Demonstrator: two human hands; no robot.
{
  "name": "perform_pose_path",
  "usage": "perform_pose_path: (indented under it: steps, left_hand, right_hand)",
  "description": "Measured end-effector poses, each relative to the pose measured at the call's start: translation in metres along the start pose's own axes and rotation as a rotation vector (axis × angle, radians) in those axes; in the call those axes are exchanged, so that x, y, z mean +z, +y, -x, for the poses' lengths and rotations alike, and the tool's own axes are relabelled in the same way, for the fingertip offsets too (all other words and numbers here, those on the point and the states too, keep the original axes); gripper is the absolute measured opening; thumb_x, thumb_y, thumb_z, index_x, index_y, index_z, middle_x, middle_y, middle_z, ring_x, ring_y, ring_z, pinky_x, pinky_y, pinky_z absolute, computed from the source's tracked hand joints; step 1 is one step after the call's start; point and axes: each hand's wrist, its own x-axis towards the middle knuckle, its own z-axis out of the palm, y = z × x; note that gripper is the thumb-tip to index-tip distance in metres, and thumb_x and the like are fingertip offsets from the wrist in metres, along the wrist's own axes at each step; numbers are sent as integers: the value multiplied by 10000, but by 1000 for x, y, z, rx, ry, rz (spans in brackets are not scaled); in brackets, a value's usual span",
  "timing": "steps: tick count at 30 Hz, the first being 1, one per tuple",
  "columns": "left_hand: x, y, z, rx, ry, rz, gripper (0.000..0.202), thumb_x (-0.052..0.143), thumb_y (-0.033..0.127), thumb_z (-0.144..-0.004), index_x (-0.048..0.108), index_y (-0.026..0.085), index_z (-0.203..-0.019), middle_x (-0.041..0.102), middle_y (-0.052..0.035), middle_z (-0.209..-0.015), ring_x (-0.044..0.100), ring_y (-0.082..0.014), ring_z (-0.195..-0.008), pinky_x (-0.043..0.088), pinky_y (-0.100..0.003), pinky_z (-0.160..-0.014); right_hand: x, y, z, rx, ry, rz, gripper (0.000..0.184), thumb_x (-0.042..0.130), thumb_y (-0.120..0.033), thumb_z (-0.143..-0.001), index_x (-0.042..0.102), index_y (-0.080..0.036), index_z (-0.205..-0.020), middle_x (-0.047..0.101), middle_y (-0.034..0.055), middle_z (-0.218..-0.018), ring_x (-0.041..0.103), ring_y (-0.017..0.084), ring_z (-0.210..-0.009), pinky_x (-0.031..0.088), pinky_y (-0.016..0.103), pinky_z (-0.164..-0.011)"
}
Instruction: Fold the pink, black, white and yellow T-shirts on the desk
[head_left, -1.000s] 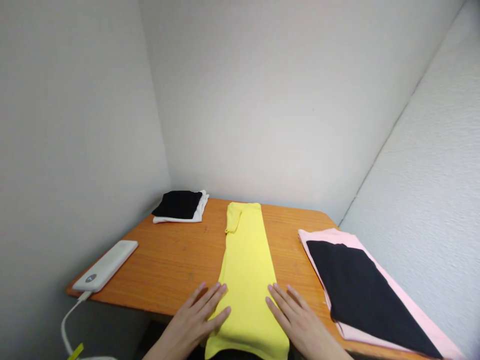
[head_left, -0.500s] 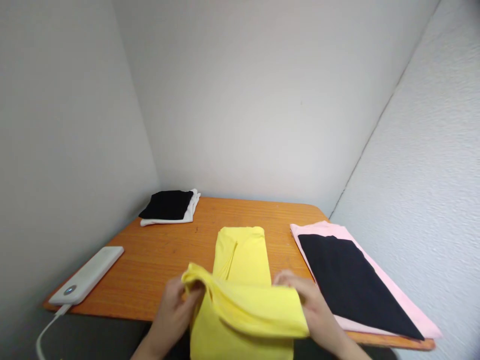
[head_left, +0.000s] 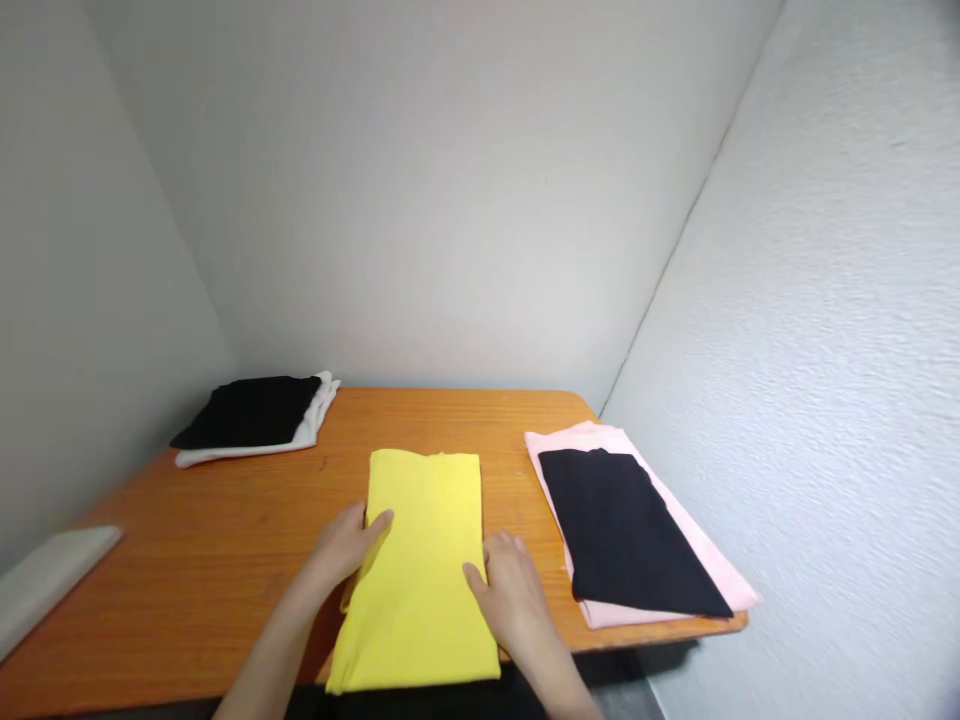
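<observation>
- Head view showed an orange wooden table [head_left: 225, 540] pushed into a corner of plain white walls.
- A folded yellow garment [head_left: 424, 570] lay at the table's near middle. Its long axis ran from 6 to 12 o'clock, and the near end reached the table's edge.
- The left hand [head_left: 346, 545] touched its 9 o'clock edge and the right hand [head_left: 511, 597] its 3 o'clock edge, thumbs on top. Whether either pinched the cloth could not be told.
- A black-on-white stack [head_left: 251, 415] sat at 10 o'clock, and a black cloth [head_left: 622, 530] on a pink cloth [head_left: 570, 437] at 2 o'clock.
</observation>
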Motion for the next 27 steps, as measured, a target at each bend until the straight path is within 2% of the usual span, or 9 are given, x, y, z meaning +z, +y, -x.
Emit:
perform_pose_path:
  steps: [3,5,10,13,15,19,22,24,27]
  left_hand:
    - [14,26,1,10,-140,396,560,593,581,-759,564,152,-1119,709,-131,-1101,690,-281,-945,554,-372,-794]
    - [22,56,4,15,-183,537,562,647,570,-732,533,163,-1102,705,-105,-1057,692,-253,-882,562,-355,-747]
    - [47,154,8,298,-174,560,358,615,505,-801,503,187,-921,630,-9,-864,625,-163,-767,517,-257,-648]
    - [79,201,0,466,-145,611,328,558,468,-859,490,187,-1015,637,-43,-980,619,-157,-815,523,-277,-715]
    - [107,216,-4,511,-157,585,366,514,435,-899,446,188,-1160,632,-85,-1096,631,-173,-892,531,-313,-781]
    - [154,209,5,544,-196,467,506,515,341,-907,334,191,-1355,529,-155,-1342,556,-228,-1188,452,-393,-1017]
    - [174,185,27,584,-270,235,584,514,359,-902,325,179,-1425,343,-171,-1521,329,-289,-1408,288,-454,-1165]
    - [185,167,44,613,-373,44,635,489,425,-915,299,189,-1472,171,-158,-1598,169,-316,-1468,221,-491,-1191]
    - [204,146,59,666,-479,-101,845,561,517,-862,171,182,-1533,-45,-183,-1605,22,-377,-1467,187,-573,-1173]
  right_hand:
    - [-16,18,10,44,40,-52,299,553,-370,-955,584,-192,-1194,575,82,-1230,596,205,-1023,528,401,-876]
    - [-34,33,14,76,93,-97,319,569,-375,-946,582,-176,-1195,582,77,-1207,601,211,-1010,533,402,-859]
    - [-104,74,23,158,269,-237,273,491,-411,-964,530,-165,-1077,610,59,-1045,624,172,-831,536,294,-659]
    - [-149,102,37,267,432,-536,243,544,-432,-909,444,-217,-962,608,52,-1008,630,162,-756,522,268,-596]
    - [-167,125,49,362,483,-670,285,627,-425,-838,438,-231,-925,614,55,-1021,638,171,-736,528,283,-593]
    - [-163,183,75,495,393,-449,222,594,-399,-810,522,-213,-908,641,90,-1001,650,211,-770,538,327,-624]
    - [-144,216,89,478,345,-133,269,524,-374,-814,591,-180,-988,650,134,-1008,653,253,-872,543,385,-742]
    - [-135,225,89,467,357,92,386,488,-391,-824,604,-155,-1107,645,163,-1040,643,289,-937,526,438,-807]
    - [-122,221,76,401,393,368,597,462,-484,-827,525,-158,-1323,608,212,-1166,585,386,-1082,457,578,-896]
